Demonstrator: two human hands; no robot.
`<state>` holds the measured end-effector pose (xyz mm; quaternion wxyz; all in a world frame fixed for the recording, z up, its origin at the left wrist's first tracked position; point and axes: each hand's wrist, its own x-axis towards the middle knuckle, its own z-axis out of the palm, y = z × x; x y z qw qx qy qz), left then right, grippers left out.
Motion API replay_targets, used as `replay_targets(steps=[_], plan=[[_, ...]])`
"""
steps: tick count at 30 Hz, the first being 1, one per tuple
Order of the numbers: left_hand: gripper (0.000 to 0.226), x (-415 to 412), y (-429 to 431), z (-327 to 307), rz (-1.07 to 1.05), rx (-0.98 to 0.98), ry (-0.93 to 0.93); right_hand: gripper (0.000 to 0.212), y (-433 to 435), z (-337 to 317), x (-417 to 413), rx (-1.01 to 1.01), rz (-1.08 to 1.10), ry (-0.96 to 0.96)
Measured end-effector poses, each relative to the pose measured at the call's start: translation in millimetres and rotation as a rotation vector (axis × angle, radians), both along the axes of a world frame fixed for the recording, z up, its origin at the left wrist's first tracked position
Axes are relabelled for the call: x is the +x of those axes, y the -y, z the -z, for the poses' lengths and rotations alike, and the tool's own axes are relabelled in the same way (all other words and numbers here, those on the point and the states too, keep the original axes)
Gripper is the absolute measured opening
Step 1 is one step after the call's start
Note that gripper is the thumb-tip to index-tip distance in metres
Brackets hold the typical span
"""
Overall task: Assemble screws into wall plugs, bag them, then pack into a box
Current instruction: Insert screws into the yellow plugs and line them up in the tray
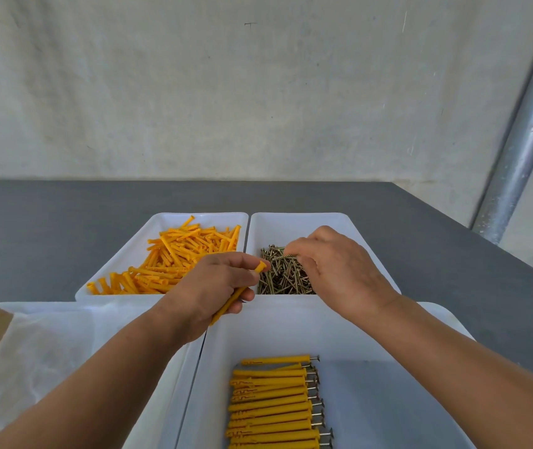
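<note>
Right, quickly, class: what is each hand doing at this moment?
Left hand: grips one yellow wall plug.
Right hand: pinches a screw above the screw tray.

My left grip (pixel 213 286) curls round one orange wall plug (pixel 260 266), its flared end pointing toward my right grip (pixel 339 270). That one pinches a screw (pixel 279 257) just over the screw pile (pixel 286 280) in a white tray (pixel 291 218). Beyond the left grip lie loose plugs (pixel 174 260). Nearer me than both grips, assembled plugs (pixel 271 406) lie side by side.
</note>
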<state>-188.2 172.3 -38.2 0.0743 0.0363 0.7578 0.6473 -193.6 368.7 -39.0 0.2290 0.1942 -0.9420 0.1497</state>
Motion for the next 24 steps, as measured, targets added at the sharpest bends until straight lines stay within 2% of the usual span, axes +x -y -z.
replay_targets(steps=[7, 24], plan=[[0.022, 0.7, -0.8, 1.2, 0.009, -0.074, -0.025, 0.042, 4.3, 4.1, 0.0, 0.129, -0.001, -0.039], [0.016, -3.5, 0.8, 7.5, -0.01, -0.206, -0.058, 0.036, 4.2, -0.5, 3.4, 0.161, 0.028, -0.065]])
